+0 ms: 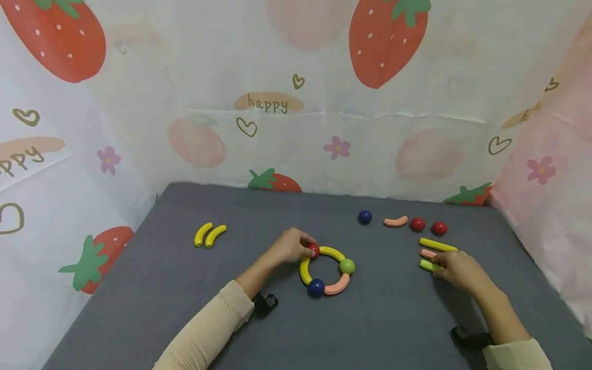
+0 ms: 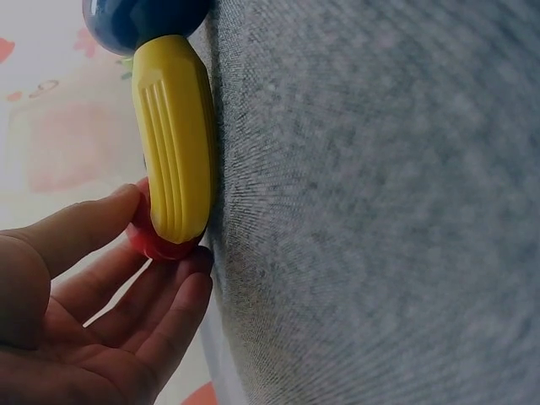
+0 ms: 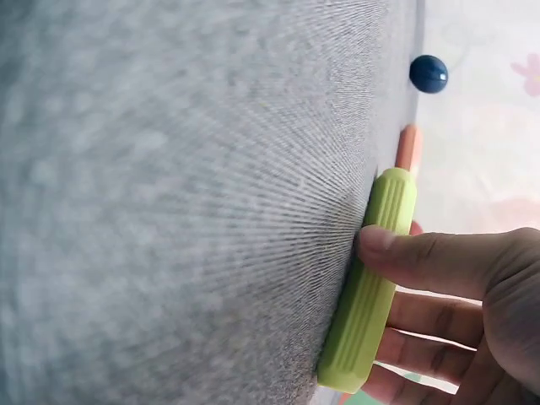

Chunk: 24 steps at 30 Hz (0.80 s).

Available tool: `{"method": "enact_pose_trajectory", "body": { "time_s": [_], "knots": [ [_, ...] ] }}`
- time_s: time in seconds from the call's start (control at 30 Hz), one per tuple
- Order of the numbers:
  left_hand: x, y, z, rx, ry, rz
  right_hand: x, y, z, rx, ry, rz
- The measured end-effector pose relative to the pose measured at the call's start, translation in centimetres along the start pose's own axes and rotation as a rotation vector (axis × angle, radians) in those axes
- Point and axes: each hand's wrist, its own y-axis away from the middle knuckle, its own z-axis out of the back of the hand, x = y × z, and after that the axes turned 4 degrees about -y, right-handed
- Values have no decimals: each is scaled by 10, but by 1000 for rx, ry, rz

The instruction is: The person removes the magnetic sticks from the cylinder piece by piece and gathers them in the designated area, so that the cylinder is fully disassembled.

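Note:
My left hand (image 1: pixel 290 246) pinches a red ball (image 1: pixel 315 250) between thumb and fingers. That ball is part of a ring on the grey surface. Going round it come a yellow curved stick (image 1: pixel 333 252), a green ball (image 1: pixel 347 266), a pink curved stick (image 1: pixel 337 285), a blue ball (image 1: pixel 316 288) and another yellow curved stick (image 2: pixel 173 135). At the right, my right hand (image 1: pixel 464 273) grips a light green straight stick (image 3: pixel 371 295), thumb on one side and fingers on the other. Beyond it lie a pink stick (image 1: pixel 427 254), partly covered by the hand, and a yellow straight stick (image 1: pixel 437 244).
Two yellow curved sticks (image 1: pixel 209 235) lie at the left. Toward the back right sit a loose blue ball (image 1: pixel 365 217), a pink curved stick (image 1: pixel 395 222) and two red balls (image 1: pixel 418 224). A strawberry-print cloth (image 1: pixel 296 139) hangs around the grey table (image 1: pixel 259 339).

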Motion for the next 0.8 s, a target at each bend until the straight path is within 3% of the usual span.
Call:
{"method": "enact_pose_trajectory", "body": {
  "time_s": [0.43, 0.67, 0.8],
  "knots": [
    [0, 0, -1, 7, -34, -18, -2, 6, -1, -15, -19, 20],
    [0, 2, 1, 15, -60, -63, 6, 5, 6, -10, 11, -30],
    [0, 4, 5, 19, -53, -81, 18, 6, 7, -60, -1, 25]
  ]
}}
